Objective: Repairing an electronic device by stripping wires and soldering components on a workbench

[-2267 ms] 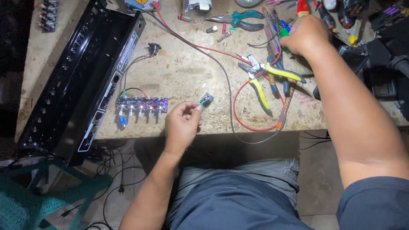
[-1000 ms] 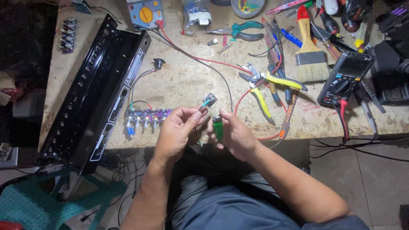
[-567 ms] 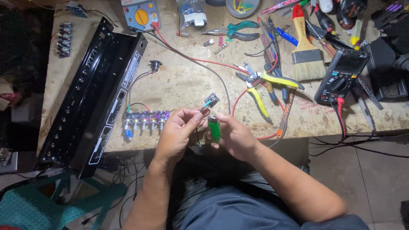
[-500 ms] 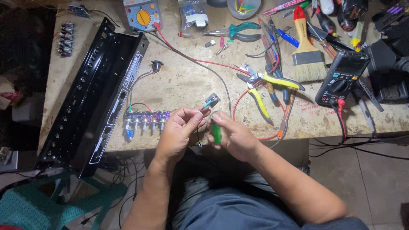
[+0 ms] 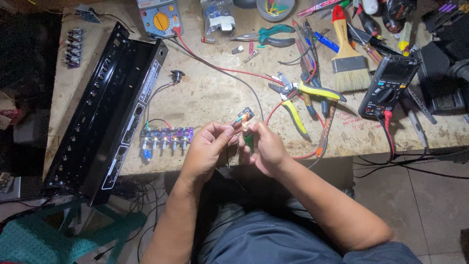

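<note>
Both hands meet over the bench edge — left hand (image 5: 207, 151) pinches a small part (image 5: 245, 115), right hand (image 5: 266, 149) grips a green-handled screwdriver (image 5: 249, 141) against it.

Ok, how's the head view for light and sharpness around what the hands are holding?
Head view: the bench is evenly and warmly lit, the tools crisp; the small part between left hand and right hand shows a bright orange glare spot that hides its detail; the green-handled tool is mostly hidden; under the bench and the left edge fall into deep shadow.
</note>
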